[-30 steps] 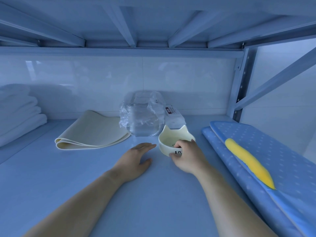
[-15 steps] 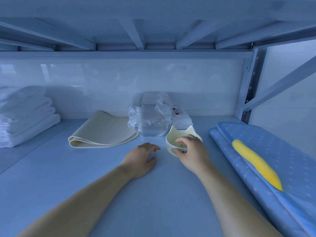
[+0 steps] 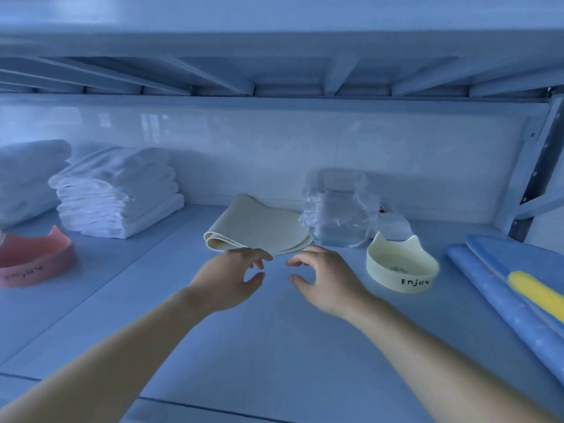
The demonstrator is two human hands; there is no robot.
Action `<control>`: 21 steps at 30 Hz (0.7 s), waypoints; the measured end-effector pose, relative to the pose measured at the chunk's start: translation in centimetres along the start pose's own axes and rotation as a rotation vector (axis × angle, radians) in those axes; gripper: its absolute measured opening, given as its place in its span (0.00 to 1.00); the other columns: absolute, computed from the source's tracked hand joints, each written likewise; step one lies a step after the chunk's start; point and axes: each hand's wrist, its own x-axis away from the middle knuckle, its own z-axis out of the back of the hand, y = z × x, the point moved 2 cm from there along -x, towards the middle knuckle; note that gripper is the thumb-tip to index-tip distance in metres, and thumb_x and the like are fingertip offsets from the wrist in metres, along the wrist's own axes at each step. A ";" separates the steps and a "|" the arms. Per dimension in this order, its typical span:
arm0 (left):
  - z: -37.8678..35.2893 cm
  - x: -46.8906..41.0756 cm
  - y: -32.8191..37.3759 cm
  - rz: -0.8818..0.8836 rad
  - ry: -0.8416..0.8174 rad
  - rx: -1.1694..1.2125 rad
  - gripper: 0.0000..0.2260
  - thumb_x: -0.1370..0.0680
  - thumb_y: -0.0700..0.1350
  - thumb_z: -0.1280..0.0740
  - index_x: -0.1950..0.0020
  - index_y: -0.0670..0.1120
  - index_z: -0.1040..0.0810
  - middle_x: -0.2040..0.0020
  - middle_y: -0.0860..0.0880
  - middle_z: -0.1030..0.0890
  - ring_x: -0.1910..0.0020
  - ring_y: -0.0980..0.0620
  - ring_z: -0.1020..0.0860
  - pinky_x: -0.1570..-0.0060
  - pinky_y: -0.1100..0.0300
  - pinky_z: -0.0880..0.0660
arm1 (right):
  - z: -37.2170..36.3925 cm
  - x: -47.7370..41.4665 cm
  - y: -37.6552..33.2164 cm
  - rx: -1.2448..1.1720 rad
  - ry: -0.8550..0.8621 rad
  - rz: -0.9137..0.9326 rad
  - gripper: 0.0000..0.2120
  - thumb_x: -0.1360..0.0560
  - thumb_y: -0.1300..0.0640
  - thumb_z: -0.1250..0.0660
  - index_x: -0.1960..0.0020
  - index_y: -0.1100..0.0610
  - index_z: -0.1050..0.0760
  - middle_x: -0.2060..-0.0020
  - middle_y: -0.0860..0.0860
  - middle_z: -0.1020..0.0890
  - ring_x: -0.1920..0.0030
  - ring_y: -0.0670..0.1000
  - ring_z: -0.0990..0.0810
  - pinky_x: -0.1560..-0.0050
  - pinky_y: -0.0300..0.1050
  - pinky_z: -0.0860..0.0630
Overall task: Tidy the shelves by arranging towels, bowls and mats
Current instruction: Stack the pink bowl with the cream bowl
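The folded cream mat (image 3: 259,230) lies at the back of the shelf (image 3: 274,346), with the clear plastic pack (image 3: 338,209) just right of it. I think the mat comes next: slide fingers under its near edge and lift both layers together, so it does not flop apart. The left hand (image 3: 227,277) and right hand (image 3: 323,279) hang just in front of the mat, fingers loose and a bit bent, holding nothing; I cannot tell if the left fingertips touch it.

A single wide-angle head-worn view looks from the front edge of the shelf (image 3: 274,346) forward and slightly down to the back wall (image 3: 274,148), close in, the upper shelf (image 3: 290,71) spanning the top.
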 end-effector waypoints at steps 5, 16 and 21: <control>5.7 3.5 -7.0 0.085 0.040 -0.117 0.12 0.24 0.50 0.38 0.42 0.61 0.27 0.52 0.64 0.23 0.51 0.62 0.25 0.57 0.64 0.29 | -5.7 -3.9 -6.4 -0.078 -0.067 0.076 0.12 0.26 0.55 0.33 0.44 0.52 0.22 0.48 0.47 0.21 0.47 0.46 0.25 0.45 0.37 0.30; 18.0 13.1 -25.2 0.241 0.183 -0.321 0.13 0.27 0.48 0.35 0.44 0.58 0.24 0.46 0.59 0.21 0.51 0.53 0.24 0.64 0.61 0.32 | -20.3 -14.4 -24.4 -0.180 -0.149 0.228 0.12 0.27 0.57 0.33 0.43 0.54 0.23 0.47 0.52 0.22 0.45 0.50 0.25 0.44 0.42 0.29; 21.5 15.9 -31.8 0.272 0.201 -0.333 0.14 0.27 0.46 0.35 0.42 0.55 0.24 0.46 0.55 0.23 0.47 0.50 0.24 0.59 0.55 0.24 | -25.8 -18.1 -29.8 -0.210 -0.164 0.259 0.13 0.29 0.60 0.33 0.44 0.53 0.23 0.48 0.50 0.23 0.46 0.49 0.26 0.51 0.38 0.33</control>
